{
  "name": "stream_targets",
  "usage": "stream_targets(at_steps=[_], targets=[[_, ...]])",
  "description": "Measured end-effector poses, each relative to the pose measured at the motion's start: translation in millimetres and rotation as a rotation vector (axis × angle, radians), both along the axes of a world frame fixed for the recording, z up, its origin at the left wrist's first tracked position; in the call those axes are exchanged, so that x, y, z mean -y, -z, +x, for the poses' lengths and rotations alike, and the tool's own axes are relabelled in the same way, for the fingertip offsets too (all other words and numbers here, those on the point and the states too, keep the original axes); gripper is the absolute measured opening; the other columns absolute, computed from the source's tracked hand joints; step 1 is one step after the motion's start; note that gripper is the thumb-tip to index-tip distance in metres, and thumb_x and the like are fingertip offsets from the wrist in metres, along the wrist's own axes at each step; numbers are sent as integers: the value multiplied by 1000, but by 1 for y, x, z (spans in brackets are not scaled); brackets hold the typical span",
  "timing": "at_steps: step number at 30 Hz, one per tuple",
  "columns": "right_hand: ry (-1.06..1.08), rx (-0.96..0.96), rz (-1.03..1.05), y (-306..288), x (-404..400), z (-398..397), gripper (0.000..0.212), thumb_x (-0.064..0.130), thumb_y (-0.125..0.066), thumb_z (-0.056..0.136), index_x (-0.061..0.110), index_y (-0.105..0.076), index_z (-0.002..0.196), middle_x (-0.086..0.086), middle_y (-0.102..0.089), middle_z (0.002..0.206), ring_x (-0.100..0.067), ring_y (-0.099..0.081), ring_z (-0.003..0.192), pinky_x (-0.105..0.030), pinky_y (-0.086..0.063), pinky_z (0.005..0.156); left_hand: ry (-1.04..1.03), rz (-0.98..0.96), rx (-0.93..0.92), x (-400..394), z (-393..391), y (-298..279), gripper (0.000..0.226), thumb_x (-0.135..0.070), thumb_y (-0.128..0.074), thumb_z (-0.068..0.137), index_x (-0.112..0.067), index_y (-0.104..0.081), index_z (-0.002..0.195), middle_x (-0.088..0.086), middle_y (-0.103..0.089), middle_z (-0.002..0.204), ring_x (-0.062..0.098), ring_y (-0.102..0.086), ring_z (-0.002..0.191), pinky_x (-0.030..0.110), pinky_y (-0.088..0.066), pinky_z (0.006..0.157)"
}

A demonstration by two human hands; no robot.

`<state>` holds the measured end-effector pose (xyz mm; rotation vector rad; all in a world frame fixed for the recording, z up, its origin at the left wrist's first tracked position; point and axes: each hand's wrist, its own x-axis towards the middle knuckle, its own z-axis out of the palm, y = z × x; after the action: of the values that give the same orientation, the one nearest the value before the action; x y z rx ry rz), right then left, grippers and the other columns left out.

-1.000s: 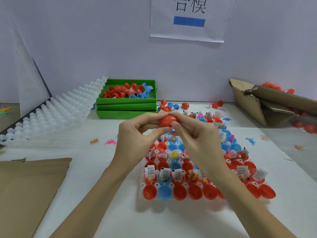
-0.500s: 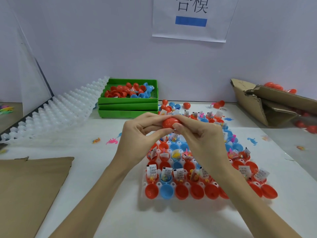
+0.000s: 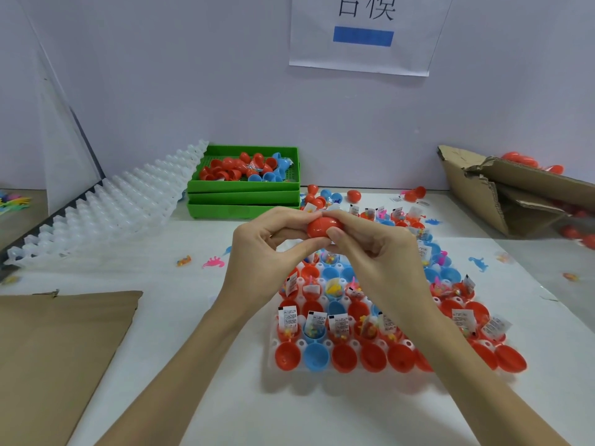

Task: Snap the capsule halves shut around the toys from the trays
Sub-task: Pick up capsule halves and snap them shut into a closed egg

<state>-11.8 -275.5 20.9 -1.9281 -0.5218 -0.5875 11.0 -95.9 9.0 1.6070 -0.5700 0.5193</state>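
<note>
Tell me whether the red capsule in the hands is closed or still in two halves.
It looks closed: the red capsule shows as one egg shape with no gap, pinched between the left hand and right hand. Whether it has latched, I cannot tell.

A red capsule (image 3: 323, 227) lay on its side, lifted above the far end of the white tray (image 3: 273, 355). In the tray's cells sat open red and blue capsule halves (image 3: 317, 357); many held small bagged toys (image 3: 314, 328) with white labels. The nearest row stood empty.
</note>
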Motion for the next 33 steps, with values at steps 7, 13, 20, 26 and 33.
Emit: stream_targets(at_steps=[7,13,20,26,33], targets=[[21,-17,-40,5,0,3,37,16,-63,101,19,-62,139,17,-72,114,4,-71,99,-19,-59,87,-23,50,3,1,-1,3,41,-11,-85,79,-8,-77,119,2,-77,112,22,-75,103,35,-61,94],[42,8,-21,4,-4,-1,39,18,-65,101,21,-61,139,19,-75,100,-5,-75,83,-21,-62,77,-90,51,45,9,-5,4,36,-11,-86,81,-8,-78,116,1,-77,108,22,-76,98,40,-63,90],[-57,-48,147,1,-6,-5,26,14,-76,93,14,-75,119,8,-79,101,-6,-76,96,-28,-62,84,-265,183,212,20,-13,7,37,-7,-85,82,-7,-77,118,5,-75,108,19,-73,98,40,-63,87],[-27,-17,84,1,-8,-7,24,13,-72,97,12,-73,121,10,-78,101,0,-74,95,-23,-61,82,-327,212,234,20,-17,5,39,-11,-86,82,-7,-77,120,4,-77,108,17,-73,98,40,-63,86],[-18,-3,122,2,-13,-8,26,11,-74,95,12,-73,121,8,-78,105,0,-74,98,-22,-60,85,-316,159,206,24,-15,7,36,-2,-86,81,-6,-78,116,5,-74,105,19,-73,96,40,-63,85]])
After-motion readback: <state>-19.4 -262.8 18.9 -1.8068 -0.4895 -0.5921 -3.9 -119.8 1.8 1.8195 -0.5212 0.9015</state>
